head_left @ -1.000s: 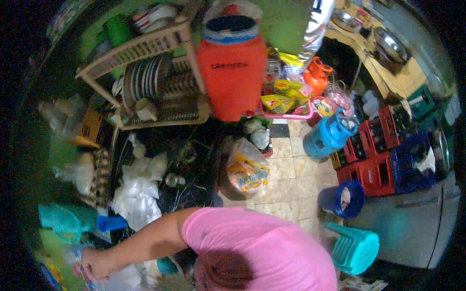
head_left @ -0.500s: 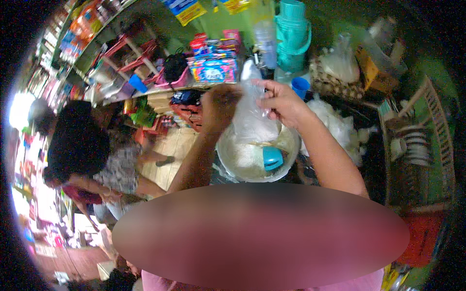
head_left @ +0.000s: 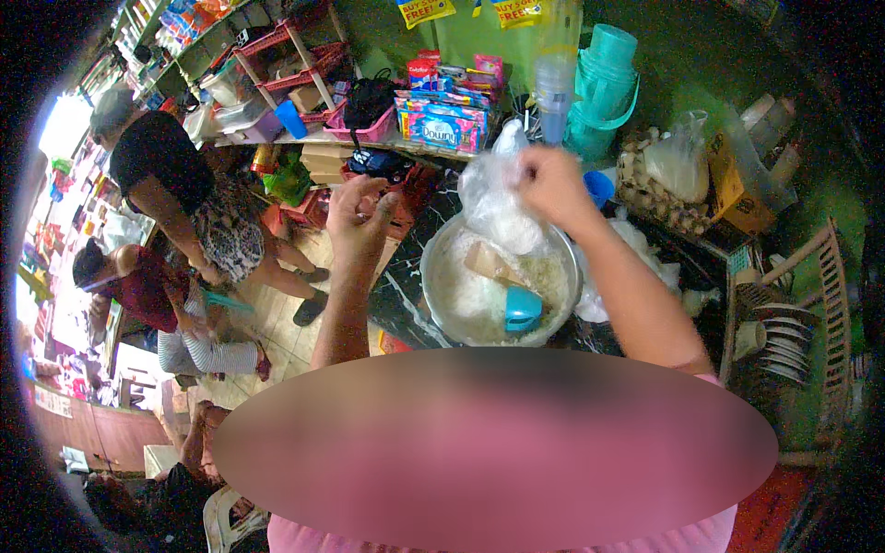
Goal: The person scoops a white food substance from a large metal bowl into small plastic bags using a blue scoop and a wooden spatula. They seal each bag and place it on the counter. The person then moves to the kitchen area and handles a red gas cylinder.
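Note:
My right hand (head_left: 558,187), slightly blurred, is closed at the neck of a clear plastic bag (head_left: 521,226) with white contents. The bag hangs over the far rim of a large pale basin (head_left: 427,286). My left hand (head_left: 359,214) is raised left of the bag and apart from it, fingers bent, thumb away, nothing visible between them. White powdery or grainy stuff (head_left: 475,300) fills the basin, with a yellowish patch at its right. A teal scoop (head_left: 524,311) and a flat tan piece (head_left: 493,264) lie on it.
The basin stands on a dark marbled table (head_left: 392,286). Filled white plastic bags (head_left: 636,263) and a blue cup (head_left: 598,189) are to its right. Behind are egg trays (head_left: 656,192) and teal containers (head_left: 601,101). A dish rack (head_left: 779,341) stands right; people (head_left: 157,175) are at left.
My left hand has come away from the bag and moved left. My right hand has closed at the bag's neck. The view has shifted, uncovering more of the basin and the tan piece.

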A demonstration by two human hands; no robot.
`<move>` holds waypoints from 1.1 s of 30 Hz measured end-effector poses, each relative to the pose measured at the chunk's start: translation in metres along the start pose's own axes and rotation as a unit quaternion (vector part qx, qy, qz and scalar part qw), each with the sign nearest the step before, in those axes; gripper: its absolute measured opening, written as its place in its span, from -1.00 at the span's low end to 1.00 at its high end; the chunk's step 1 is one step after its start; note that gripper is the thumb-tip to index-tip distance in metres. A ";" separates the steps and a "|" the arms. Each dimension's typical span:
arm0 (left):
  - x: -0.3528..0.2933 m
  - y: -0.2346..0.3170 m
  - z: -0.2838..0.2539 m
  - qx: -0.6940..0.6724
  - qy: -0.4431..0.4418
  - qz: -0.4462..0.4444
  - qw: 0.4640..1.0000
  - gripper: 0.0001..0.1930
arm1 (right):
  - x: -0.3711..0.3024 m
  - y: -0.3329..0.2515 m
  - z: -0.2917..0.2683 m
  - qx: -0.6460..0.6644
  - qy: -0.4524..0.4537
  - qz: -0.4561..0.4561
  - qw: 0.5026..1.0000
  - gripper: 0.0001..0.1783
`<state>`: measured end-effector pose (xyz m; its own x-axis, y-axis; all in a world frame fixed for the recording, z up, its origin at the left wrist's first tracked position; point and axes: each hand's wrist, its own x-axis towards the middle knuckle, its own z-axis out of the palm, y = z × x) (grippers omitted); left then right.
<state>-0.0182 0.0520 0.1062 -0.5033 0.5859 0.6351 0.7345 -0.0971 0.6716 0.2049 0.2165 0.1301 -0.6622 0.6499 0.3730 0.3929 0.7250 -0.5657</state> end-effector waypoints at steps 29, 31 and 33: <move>-0.071 -0.022 0.096 -0.330 -0.249 -0.210 0.886 -0.63 | 0.028 -0.058 0.019 0.141 -0.043 -0.106 0.983 -0.73; -0.072 -0.042 0.100 -0.322 -0.226 -0.174 0.903 -0.72 | 0.023 -0.064 0.009 0.228 -0.006 -0.111 0.967 -0.69; -0.073 -0.058 0.105 -0.199 -0.222 -0.198 0.934 -0.73 | 0.015 -0.081 -0.001 0.206 0.127 -0.130 0.962 -0.55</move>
<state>0.0233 0.0992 -0.0189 -0.3968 0.9062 0.1459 0.2584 -0.0422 0.9651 0.1640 0.1675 0.1818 -0.5069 0.5310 0.6790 -0.0851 0.7531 -0.6524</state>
